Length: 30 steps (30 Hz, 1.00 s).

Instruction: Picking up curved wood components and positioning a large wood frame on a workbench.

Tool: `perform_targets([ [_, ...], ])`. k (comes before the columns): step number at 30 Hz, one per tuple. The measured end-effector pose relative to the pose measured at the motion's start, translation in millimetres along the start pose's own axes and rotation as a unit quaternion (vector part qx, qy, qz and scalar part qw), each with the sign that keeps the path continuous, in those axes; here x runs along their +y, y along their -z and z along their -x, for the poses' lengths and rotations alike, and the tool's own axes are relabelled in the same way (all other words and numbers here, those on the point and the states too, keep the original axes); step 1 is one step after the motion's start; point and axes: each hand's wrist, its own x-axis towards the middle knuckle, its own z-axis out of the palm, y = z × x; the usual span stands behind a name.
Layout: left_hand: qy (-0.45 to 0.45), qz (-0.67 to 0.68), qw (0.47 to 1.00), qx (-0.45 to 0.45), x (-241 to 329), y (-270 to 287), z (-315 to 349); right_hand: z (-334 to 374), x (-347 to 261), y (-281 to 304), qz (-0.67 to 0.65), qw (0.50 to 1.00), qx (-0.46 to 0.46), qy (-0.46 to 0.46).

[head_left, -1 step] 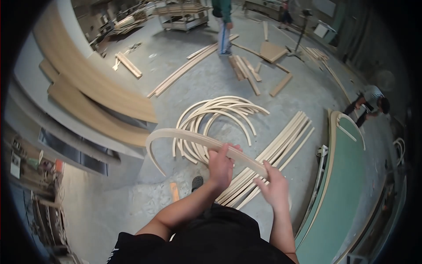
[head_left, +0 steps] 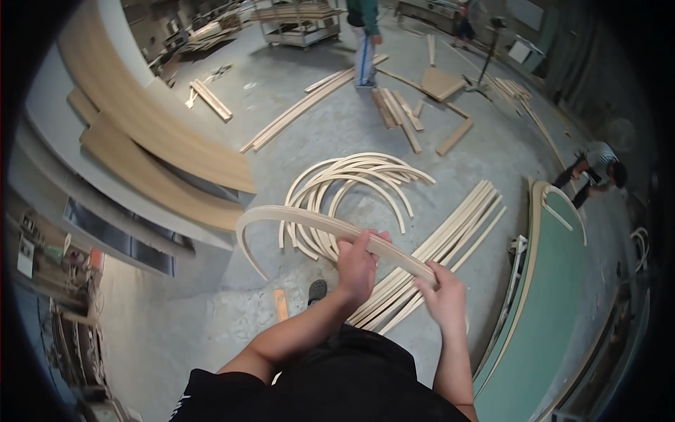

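Note:
A pale wooden strip (head_left: 320, 222), bent into a hook at its far left end, is held in front of me at about waist height. My left hand (head_left: 358, 266) is closed round it near its middle, the thumb lying along the top. At its near right end, my right hand (head_left: 446, 295) grips it between thumb and fingers; part of that end is hidden by the hand. Below on the floor lie a heap of curved wooden strips (head_left: 309, 190) and, to its right, a bundle of straighter strips (head_left: 467, 218).
Large curved wooden panels (head_left: 151, 151) stand at the left. A green-topped board (head_left: 545, 281) lies at the right. Boards (head_left: 309, 109) and offcuts (head_left: 453, 137) are strewn farther off. One person (head_left: 364, 46) stands beyond them; another person (head_left: 594, 169) bends down at the far right.
The whole scene has shifted slightly to the right in view. My right hand's fingers sit a little closer round the strip's end; the left hand keeps its hold.

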Motion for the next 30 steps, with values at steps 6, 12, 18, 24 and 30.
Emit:
perform_targets([
  [6, 0.032, -0.388, 0.898, -0.203, 19.8, 52.3, 0.3, -6.4, 33.0, 1.0, -0.055, 0.992, 0.086, -0.075],
  [12, -0.450, -0.620, 0.643, -0.012, 110.4, 99.4, 2.2, 23.2, 86.3, 33.4, -0.196, 0.963, 0.168, -0.081],
  [18, -0.472, -0.617, 0.605, 0.175, 214.2, 138.6, -58.2, 56.3, 142.4, 66.9, -0.265, 0.928, 0.248, -0.081],
  [24, -0.490, -0.727, 0.434, 0.209, 271.4, 190.1, -99.9, 79.9, 198.0, 83.1, -0.375, 0.886, 0.263, -0.067],
  [30, -0.211, -0.754, 0.606, 0.143, 268.3, 168.3, -79.4, 94.2, 214.6, 102.6, -0.362, 0.877, 0.245, -0.198],
])
